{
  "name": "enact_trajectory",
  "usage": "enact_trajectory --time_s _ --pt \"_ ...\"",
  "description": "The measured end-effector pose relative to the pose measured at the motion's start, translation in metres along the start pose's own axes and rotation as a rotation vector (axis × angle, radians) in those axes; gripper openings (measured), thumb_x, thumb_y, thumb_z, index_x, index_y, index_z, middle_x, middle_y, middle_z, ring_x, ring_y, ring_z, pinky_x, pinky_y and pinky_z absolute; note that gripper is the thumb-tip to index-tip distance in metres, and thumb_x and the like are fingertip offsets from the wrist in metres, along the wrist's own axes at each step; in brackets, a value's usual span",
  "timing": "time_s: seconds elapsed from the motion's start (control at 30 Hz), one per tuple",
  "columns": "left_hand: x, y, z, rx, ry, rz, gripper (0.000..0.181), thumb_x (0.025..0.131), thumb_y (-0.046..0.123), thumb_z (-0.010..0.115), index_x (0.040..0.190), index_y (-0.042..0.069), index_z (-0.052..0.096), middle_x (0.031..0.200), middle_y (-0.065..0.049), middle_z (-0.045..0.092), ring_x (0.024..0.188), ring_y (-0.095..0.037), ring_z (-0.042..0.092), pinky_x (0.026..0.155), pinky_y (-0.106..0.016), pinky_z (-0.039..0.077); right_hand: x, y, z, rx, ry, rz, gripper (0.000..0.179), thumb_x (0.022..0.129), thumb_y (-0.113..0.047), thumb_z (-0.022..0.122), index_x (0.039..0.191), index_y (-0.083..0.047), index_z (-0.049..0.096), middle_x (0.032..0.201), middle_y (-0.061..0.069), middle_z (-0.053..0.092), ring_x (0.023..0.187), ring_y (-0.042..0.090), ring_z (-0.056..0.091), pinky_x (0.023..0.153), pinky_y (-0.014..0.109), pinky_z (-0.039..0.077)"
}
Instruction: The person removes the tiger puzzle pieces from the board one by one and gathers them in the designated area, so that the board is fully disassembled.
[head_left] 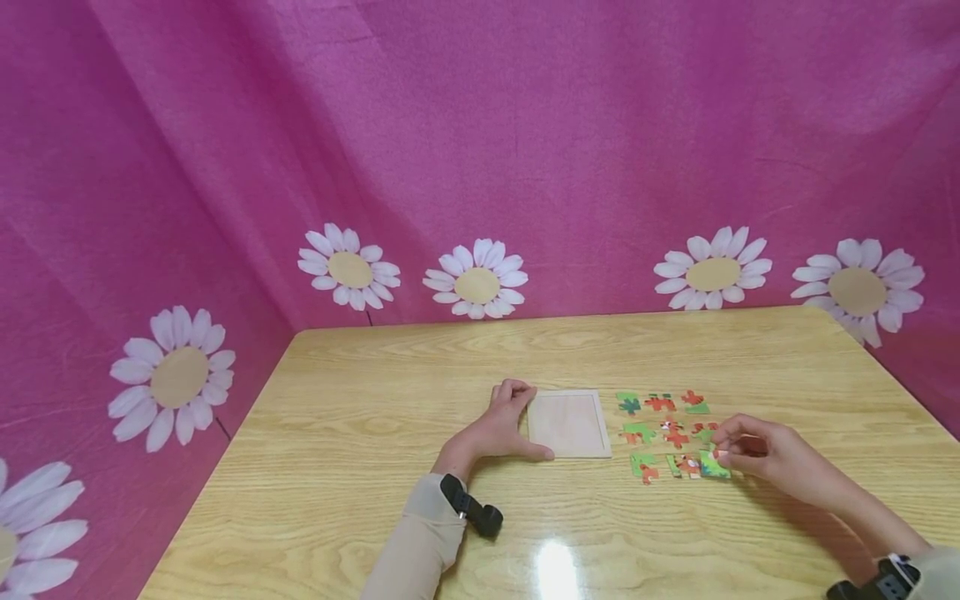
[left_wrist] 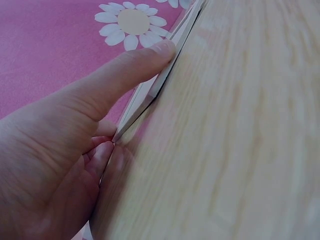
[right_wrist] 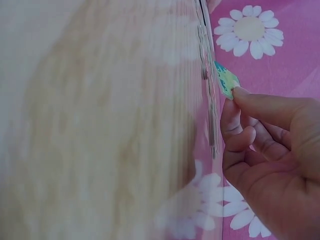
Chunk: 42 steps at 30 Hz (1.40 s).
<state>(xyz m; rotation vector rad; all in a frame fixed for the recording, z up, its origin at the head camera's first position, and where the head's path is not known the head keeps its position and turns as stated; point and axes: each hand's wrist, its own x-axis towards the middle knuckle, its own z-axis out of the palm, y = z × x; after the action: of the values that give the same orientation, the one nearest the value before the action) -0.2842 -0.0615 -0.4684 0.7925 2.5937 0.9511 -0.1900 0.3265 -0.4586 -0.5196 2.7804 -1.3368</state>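
Observation:
A square, pale wooden puzzle frame (head_left: 567,425) lies flat on the table. My left hand (head_left: 504,425) grips its left side, the thumb (left_wrist: 152,56) along the near edge and the fingers by the far left corner. Between thumb and fingertips, my right hand (head_left: 772,457) pinches a green and yellow jigsaw piece (right_wrist: 226,80), lifted a little and tilted. Seen from the head, this piece hovers at the near right of several red and green jigsaw pieces (head_left: 674,433) laid out in loose rows, and partly covers them.
The wooden table (head_left: 405,358) spreads widely around both hands. A pink curtain (head_left: 525,125) with white daisies hangs behind it and at the sides. Light glares off the near part of the tabletop. Each wrist wears a black camera (head_left: 471,507).

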Motion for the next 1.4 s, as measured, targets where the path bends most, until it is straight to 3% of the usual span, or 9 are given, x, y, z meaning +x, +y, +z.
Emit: enact_trajectory --time_s 0.33,0.9,1.13,1.4 --pt "0.0 -0.001 0.0 0.0 0.003 0.009 0.103 0.072 0.041 0.085 0.153 0.007 0.031 0.146 -0.005 0.026 0.135 -0.019 0.023 0.117 -0.038 0.033 -0.006 0.007 -0.007 -0.011 -0.017 0.03 0.017 0.09 -0.005 0.066 0.105 0.002 0.062 0.089 -0.014 0.062 0.077 -0.004 0.056 0.063 0.016 0.052" --pt "0.0 -0.001 -0.001 0.004 0.002 0.013 0.103 0.072 0.041 0.085 0.153 0.007 0.031 0.147 -0.006 0.026 0.136 -0.02 0.023 0.118 -0.039 0.031 -0.004 0.013 -0.008 -0.015 -0.042 -0.019 0.015 0.089 -0.002 0.067 0.103 0.003 0.062 0.086 -0.011 0.063 0.076 -0.003 0.057 0.062 0.017 0.052" --pt "0.0 -0.001 -0.001 0.005 -0.007 0.004 0.104 0.073 0.042 0.085 0.153 0.007 0.03 0.147 -0.005 0.026 0.135 -0.019 0.023 0.117 -0.038 0.033 0.0 0.015 -0.007 -0.069 -0.009 -0.036 0.011 0.086 -0.001 0.07 0.096 -0.003 0.065 0.08 -0.013 0.059 0.07 -0.002 0.052 0.056 0.019 0.044" --pt "0.0 -0.001 -0.001 0.009 -0.007 0.004 0.104 0.073 0.043 0.084 0.154 0.007 0.029 0.147 -0.005 0.026 0.135 -0.019 0.023 0.117 -0.037 0.033 0.001 0.019 -0.009 -0.074 -0.029 -0.089 0.01 0.087 0.001 0.068 0.095 -0.004 0.066 0.079 -0.014 0.056 0.068 0.0 0.048 0.052 0.023 0.039"
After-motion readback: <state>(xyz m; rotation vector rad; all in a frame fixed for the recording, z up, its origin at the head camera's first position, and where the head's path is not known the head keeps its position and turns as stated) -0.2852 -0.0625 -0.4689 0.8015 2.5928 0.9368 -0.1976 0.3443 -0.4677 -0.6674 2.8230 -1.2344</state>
